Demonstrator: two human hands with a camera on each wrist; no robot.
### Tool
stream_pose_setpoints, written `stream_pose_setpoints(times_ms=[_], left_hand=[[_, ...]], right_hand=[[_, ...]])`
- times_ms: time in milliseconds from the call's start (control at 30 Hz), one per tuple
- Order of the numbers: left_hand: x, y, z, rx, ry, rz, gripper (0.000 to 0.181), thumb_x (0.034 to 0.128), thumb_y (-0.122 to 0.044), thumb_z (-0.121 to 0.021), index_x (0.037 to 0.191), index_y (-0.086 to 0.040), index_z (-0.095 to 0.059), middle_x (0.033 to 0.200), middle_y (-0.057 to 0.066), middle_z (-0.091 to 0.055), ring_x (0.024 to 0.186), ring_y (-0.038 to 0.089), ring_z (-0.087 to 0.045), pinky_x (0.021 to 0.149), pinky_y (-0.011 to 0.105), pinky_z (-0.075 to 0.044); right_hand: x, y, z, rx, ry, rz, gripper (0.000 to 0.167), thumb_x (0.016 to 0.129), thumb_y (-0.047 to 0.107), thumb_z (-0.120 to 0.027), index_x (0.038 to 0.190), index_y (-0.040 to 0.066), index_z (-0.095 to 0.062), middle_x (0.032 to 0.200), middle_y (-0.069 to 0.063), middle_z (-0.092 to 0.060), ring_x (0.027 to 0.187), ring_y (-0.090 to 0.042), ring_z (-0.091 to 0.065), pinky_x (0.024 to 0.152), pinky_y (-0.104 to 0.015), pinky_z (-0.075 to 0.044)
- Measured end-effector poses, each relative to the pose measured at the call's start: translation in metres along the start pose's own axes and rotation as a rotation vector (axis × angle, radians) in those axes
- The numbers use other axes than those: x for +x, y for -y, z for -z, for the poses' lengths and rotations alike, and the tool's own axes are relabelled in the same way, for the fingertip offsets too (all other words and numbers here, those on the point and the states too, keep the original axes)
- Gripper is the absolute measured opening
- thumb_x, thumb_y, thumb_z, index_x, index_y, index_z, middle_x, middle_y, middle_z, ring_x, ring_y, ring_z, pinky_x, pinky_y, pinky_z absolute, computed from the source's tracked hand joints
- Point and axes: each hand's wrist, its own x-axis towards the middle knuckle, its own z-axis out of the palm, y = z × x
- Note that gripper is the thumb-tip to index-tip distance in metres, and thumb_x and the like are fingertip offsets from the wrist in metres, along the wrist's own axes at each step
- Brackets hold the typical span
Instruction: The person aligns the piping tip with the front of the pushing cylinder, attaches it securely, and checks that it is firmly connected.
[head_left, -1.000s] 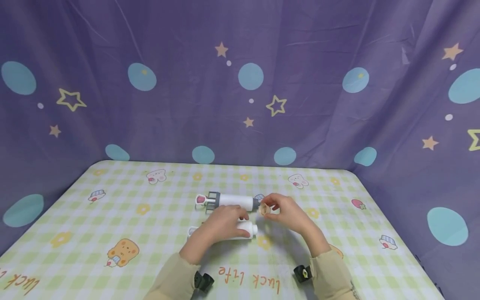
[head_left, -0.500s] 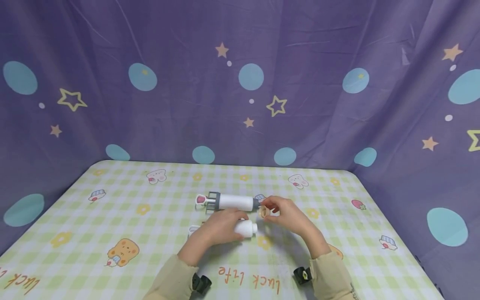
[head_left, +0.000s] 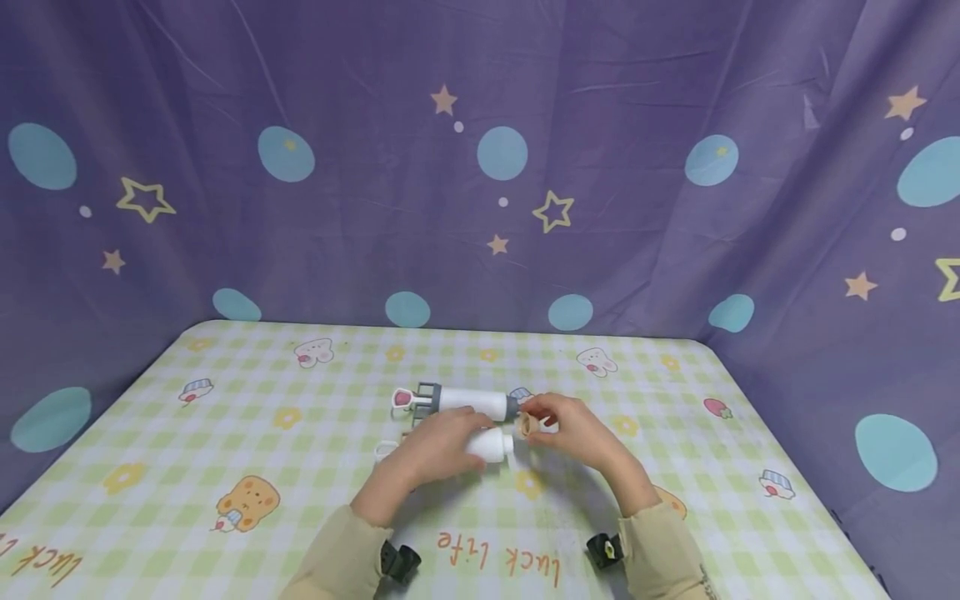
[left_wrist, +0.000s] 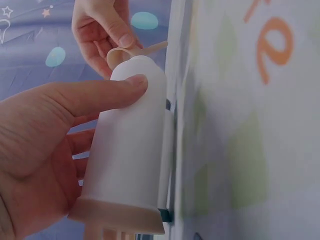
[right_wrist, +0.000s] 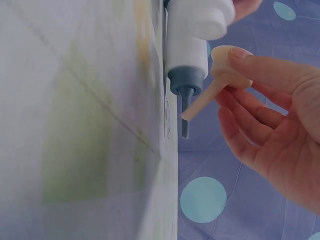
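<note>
My left hand [head_left: 442,446] grips a white plunger syringe [left_wrist: 131,135] by its barrel, thumb along the near side. It has a beige collar at its rear end and a bare short neck at its front. Between thumb and fingers my right hand [right_wrist: 280,107] pinches a beige nozzle [right_wrist: 231,67] with a thin spout. In the head view the nozzle [head_left: 527,426] is just right of the syringe's neck, apart from it. A second white syringe [head_left: 471,404] with grey ends and a grey tip lies on the table behind my left hand.
A checked cloth with printed animals and flowers covers the table [head_left: 637,533]. Behind the table's back edge hangs a purple curtain [head_left: 480,250] with stars and blue dots.
My left hand has carried the held syringe a little farther from me, bringing its neck nearer the nozzle's height in view. My right hand has shifted slightly, and the nozzle has turned a little.
</note>
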Motion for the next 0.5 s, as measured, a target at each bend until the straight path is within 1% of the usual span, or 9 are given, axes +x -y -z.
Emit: stream_pose_setpoints(times_ms=[67,233,400,500], left_hand=[[0.001,0.0004,0.0026,0.017,-0.02,-0.003,0.045,0.0687,-0.027,-0.075,0.111,-0.017,-0.063,0.099,-0.002,-0.063,0.082,0.012,-0.058,0.068,0.027,-0.046],[0.0028,-0.0001,0.0072,0.045,-0.063,-0.012,0.045,0.0691,-0.028,-0.075,0.111,-0.018,-0.063,0.098,-0.001,-0.063,0.08,0.012,-0.058,0.065,0.027,-0.045],[0.0034,-0.0016,0.0097,0.052,-0.091,-0.013,0.045,0.0692,-0.027,-0.076,0.111,-0.017,-0.063,0.098,0.0,-0.063,0.081,0.015,-0.059,0.068,0.029,-0.047],[0.0039,-0.0029,0.0111,0.049,-0.097,-0.008,0.045,0.0695,-0.027,-0.076,0.111,-0.018,-0.063,0.1,0.0,-0.063,0.083,0.016,-0.059,0.069,0.03,-0.047]], right_hand=[[0.0002,0.0008,-0.0003,-0.001,-0.001,0.011,0.038,0.077,0.012,-0.071,0.113,0.003,-0.061,0.104,-0.004,-0.064,0.093,-0.018,-0.06,0.08,-0.036,-0.049],[0.0009,0.0028,-0.002,0.0,0.001,0.039,0.037,0.076,0.011,-0.071,0.111,0.003,-0.061,0.102,-0.004,-0.064,0.092,-0.018,-0.06,0.079,-0.036,-0.049],[0.0014,0.0043,-0.005,-0.008,-0.003,0.054,0.036,0.076,0.011,-0.071,0.11,0.004,-0.062,0.101,-0.002,-0.064,0.091,-0.016,-0.059,0.079,-0.033,-0.049],[0.0018,0.006,-0.0062,-0.008,-0.016,0.057,0.036,0.076,0.011,-0.072,0.11,0.003,-0.062,0.101,-0.003,-0.064,0.09,-0.017,-0.06,0.079,-0.031,-0.049]])
